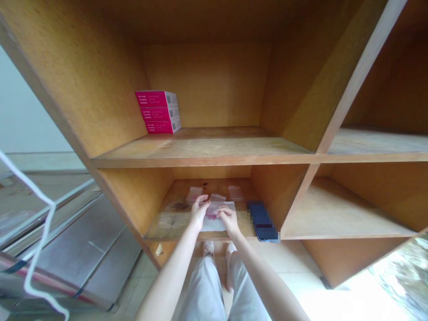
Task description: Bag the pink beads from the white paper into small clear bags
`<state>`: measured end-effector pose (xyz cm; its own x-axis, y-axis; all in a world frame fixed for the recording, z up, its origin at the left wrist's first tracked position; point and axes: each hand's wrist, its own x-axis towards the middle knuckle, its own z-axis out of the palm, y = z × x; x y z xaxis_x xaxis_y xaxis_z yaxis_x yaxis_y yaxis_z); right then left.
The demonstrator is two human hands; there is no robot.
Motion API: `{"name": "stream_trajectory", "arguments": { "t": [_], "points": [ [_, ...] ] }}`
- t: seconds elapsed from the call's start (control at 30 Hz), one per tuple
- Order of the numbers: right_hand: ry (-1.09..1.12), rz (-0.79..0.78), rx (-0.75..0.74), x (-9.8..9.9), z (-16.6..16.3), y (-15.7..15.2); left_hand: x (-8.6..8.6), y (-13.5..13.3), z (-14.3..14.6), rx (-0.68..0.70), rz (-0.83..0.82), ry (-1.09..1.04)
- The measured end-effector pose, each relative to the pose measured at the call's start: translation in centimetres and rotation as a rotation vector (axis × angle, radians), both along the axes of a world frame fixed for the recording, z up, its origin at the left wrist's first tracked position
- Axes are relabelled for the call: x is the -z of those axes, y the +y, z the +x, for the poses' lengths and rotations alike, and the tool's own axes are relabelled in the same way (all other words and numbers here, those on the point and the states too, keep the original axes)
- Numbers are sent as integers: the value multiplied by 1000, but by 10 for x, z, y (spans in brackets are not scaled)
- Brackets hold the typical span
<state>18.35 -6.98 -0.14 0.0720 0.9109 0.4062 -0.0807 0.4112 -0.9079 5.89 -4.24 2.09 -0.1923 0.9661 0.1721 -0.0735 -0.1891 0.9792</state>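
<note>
wooden shelving [160, 161] surrounds you; on its lower shelf [160, 226] a clear bag [217, 206] is over a white sheet [214, 226]. expect it to be light, limp and slick, easily creased; a side edge near the far end looks the surest hold. its long axis seems to slant from back right to near left, one short edge toward the back. your left hand [199, 209] curves, thumb and fingers apart; your right hand [228, 218] bunches its fingertips beside red pieces [211, 217]. you cannot tell whether either pinches the bag.

3 pink bxs [156, 112] stacked on upr shelf [220, 146]; wht cord [52, 207] far L.
</note>
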Motion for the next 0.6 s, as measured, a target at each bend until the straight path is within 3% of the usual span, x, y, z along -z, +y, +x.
{"name": "stream_trajectory", "arguments": {
  "t": [0.2,0.4,0.6],
  "points": [
    [69,-27,-38,3,1,1,-3,-3,1,45,-59,-23],
    [324,-177,5,16,2,13,-7,-10,-7,85,-98,158],
    [196,-192,68,15,3,10,-10,-12,-5,108,-33,404]
  ]
}}
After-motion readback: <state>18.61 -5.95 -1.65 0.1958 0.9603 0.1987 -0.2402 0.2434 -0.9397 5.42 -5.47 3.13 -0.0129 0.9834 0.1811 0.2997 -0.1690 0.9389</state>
